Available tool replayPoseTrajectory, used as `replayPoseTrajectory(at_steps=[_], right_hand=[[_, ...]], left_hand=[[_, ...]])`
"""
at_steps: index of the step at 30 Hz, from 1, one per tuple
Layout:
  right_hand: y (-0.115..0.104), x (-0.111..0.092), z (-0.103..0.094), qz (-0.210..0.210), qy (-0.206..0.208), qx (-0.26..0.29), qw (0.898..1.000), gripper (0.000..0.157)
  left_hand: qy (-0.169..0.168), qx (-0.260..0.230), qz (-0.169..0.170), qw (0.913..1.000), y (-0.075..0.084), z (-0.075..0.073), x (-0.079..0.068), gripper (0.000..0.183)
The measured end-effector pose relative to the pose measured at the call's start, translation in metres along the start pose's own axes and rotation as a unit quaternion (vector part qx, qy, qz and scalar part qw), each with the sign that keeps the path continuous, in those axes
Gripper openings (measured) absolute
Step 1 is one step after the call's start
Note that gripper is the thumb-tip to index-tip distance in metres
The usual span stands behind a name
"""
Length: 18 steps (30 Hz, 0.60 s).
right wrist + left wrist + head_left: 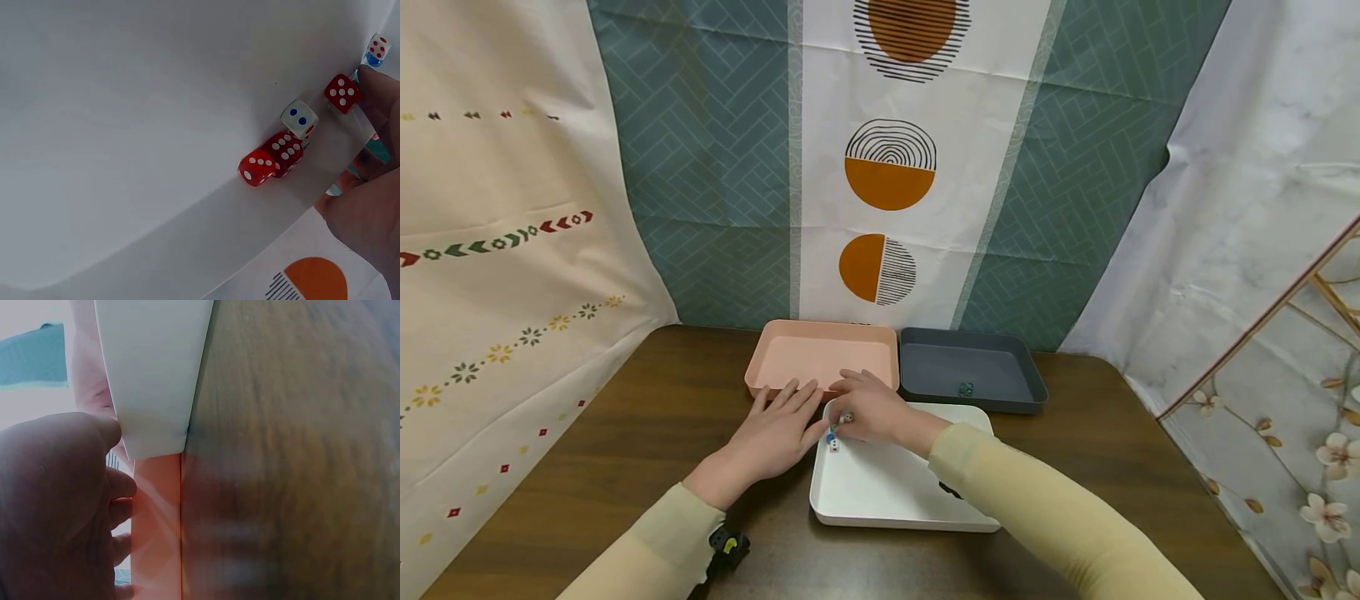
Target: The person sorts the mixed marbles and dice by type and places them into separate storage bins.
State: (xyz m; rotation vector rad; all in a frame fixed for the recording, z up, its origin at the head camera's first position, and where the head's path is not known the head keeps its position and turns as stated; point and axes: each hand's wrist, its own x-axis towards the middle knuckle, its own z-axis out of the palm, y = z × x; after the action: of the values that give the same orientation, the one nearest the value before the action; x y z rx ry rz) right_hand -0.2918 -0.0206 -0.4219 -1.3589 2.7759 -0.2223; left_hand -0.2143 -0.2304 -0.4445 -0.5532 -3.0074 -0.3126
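My right hand reaches into the far left corner of the white tray, its fingertips among several small dice. In the right wrist view, a fingertip lies close to a red die and a sliver of something teal. Whether the fingers pinch a die is hidden. A white die with blue dots and two more red dice lie against the tray wall. My left hand is spread, palm down, at the white tray's left rim, with fingers over the near edge of the pink tray.
A dark grey tray stands behind on the right, with a dark green die in it. All three trays sit close together on a brown wooden table. Patterned cloths hang behind and at both sides.
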Motion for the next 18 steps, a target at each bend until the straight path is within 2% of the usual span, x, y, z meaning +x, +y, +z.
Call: replayPoseTrajectory(at_steps=[10,18], right_hand=[[0.004,-0.013,-0.015,0.01,0.014,0.017,1.0,0.01],[0.018,-0.024,-0.028,0.014,0.043,0.042,0.998,0.011]], left_hand=[[-0.001,0.007,-0.005,1.0,0.0,0.001,0.0,0.067],[-0.006,0.009,-0.012,0.9999,0.001,0.0,0.001,0.068]])
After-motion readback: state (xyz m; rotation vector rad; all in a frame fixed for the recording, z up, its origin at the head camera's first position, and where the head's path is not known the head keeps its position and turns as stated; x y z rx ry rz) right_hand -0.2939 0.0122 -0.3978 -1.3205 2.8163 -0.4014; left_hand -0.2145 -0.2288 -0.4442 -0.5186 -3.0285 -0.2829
